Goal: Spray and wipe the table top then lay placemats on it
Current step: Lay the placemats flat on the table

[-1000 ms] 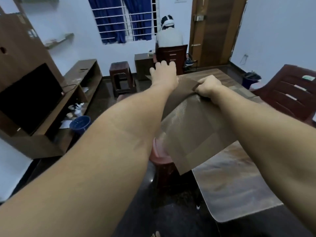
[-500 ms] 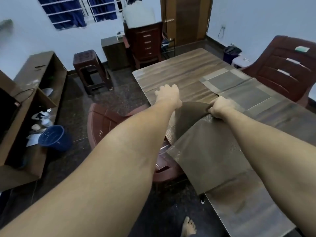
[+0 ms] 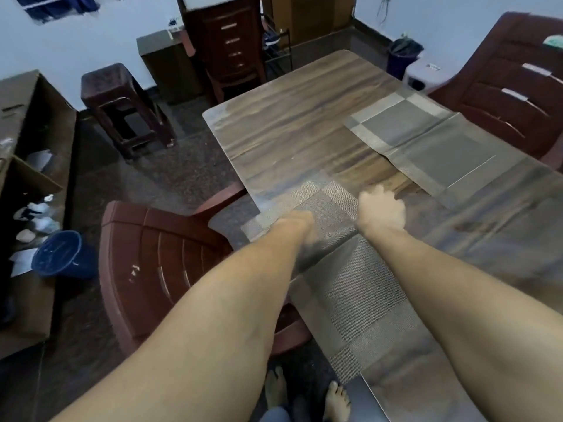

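The wood-grain table [image 3: 304, 117] runs from the far middle to the near right. A brown woven placemat [image 3: 320, 199] lies blurred at the table's left edge, its corner hanging a little over the edge. My left hand [image 3: 297, 223] is curled on its near left part. My right hand [image 3: 380, 211] is fisted at its right side. Both hands are smeared by motion and seem to grip the mat. A second placemat [image 3: 350, 300] lies nearer, between my forearms. Two more placemats [image 3: 396, 123] [image 3: 451, 159] lie flat along the right side.
A maroon plastic chair [image 3: 170, 263] stands against the table's left edge, another chair [image 3: 502, 86] at the right. On the floor are a stool [image 3: 122, 102], a blue bucket [image 3: 61, 254] and a low shelf unit [image 3: 30, 147]. My bare feet [image 3: 304, 397] show below.
The placemat held folded in the air has come down and spread flat at the table's left edge. Both hands dropped with it, and my view tilted down toward the table.
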